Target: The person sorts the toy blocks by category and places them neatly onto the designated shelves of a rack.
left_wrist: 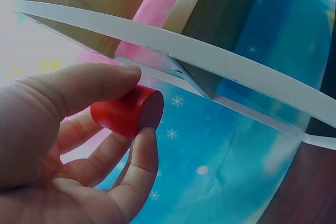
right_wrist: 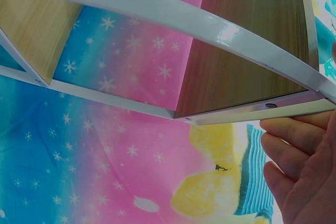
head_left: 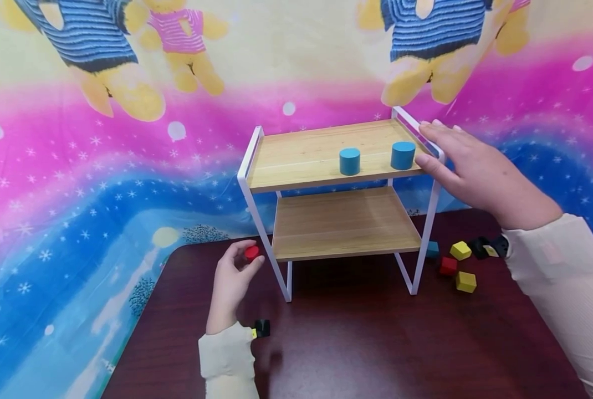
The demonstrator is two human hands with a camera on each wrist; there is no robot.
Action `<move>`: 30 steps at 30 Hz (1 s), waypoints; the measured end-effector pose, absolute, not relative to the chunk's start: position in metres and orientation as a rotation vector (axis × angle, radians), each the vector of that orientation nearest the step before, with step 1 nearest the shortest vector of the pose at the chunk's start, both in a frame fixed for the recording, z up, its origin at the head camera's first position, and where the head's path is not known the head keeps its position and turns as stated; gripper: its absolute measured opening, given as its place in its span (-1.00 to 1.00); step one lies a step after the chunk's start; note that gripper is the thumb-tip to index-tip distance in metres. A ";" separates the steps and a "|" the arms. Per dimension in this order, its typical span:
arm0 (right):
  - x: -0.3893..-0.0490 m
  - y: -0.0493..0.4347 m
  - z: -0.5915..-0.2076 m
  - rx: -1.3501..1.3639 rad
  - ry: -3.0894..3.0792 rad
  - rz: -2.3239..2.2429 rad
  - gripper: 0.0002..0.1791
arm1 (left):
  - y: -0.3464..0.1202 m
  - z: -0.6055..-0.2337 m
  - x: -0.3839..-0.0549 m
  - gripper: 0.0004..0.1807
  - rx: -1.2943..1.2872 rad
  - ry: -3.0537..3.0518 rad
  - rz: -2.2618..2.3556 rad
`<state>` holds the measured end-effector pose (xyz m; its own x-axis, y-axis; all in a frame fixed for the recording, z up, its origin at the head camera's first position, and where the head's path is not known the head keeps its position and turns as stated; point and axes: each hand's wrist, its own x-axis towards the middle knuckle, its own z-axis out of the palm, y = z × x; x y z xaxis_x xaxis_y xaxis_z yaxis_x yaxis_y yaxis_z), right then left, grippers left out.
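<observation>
Between thumb and fingers my left hand (head_left: 229,285) pinches a red cylinder (head_left: 252,253), beside the left front leg of a two-tier wooden shelf (head_left: 296,158) with a white frame. One flat end of the red cylinder (left_wrist: 123,114) faces away from the palm in the left wrist view. My right hand (head_left: 486,177) lies at the shelf's top right rail, its fingers extended; in the right wrist view the fingertips (right_wrist: 273,127) are right at the frame. On the top board stand two blue cylinders, one (head_left: 349,162) right of the middle and one (head_left: 403,155) near the right thumb.
Right of the shelf, on the dark red-brown table (head_left: 356,343), lie a red block (head_left: 448,266), yellow blocks (head_left: 466,282) and a blue block (head_left: 432,249). The lower board (head_left: 346,221) sits between the white legs. A patterned cloth (head_left: 127,216) hangs behind.
</observation>
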<state>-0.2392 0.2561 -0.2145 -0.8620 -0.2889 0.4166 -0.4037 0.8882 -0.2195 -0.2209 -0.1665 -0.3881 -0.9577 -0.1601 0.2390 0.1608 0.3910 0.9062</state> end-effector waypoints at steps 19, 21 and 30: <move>-0.241 0.259 -0.214 0.518 -2.683 0.395 -0.22 | -0.164 -0.378 -0.212 -0.50 -0.030 -2.372 -1.562; -0.241 0.259 -0.214 0.519 -2.682 0.397 -0.22 | -0.163 -0.377 -0.211 -0.50 -0.036 -2.371 -1.561; -0.241 0.257 -0.214 0.521 -2.677 0.406 -0.22 | -0.161 -0.372 -0.207 -0.52 -0.080 -2.349 -1.544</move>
<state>-0.2408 0.2575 -0.2139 -0.8585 -0.2982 0.4173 -0.4086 0.8894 -0.2051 -0.2072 -0.1609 -0.3722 -0.9447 -0.1311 0.3007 0.2241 0.4116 0.8834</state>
